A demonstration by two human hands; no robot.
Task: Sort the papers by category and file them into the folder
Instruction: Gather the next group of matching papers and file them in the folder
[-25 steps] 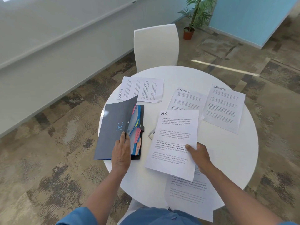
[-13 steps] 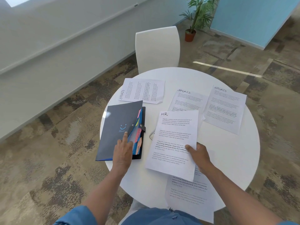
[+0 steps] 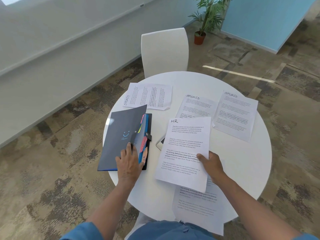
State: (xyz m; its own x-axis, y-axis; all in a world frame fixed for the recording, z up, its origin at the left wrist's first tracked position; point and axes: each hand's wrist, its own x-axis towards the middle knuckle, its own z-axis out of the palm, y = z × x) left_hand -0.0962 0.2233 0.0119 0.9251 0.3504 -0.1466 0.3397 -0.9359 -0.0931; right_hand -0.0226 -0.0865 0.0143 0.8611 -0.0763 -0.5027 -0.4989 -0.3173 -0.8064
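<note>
Office corner with patchy brown carpet, a white chair [image 3: 164, 51] and a potted plant [image 3: 206, 19] by a light blue wall. Up front there's a round white table [image 3: 242, 161] covered in printouts. The dark folder [image 3: 121, 134] sits on the table's left side, its cover lifted a bit so the colored tabs show along the right edge, one marked HR. The left hand [image 3: 129, 161] rests on that cover, fingers fairly straight, fingertips at the cover's edge. The right hand [image 3: 210, 163] pinches the HR sheet [image 3: 186, 149], thumb on top, holding it just right of the folder. Three SPORTS sheets lie flat farther back: one sideways [image 3: 149, 96] behind the folder, two more [image 3: 196, 106] [image 3: 237, 113] on the right. Another printed page [image 3: 199, 208] hangs over the near edge.
</note>
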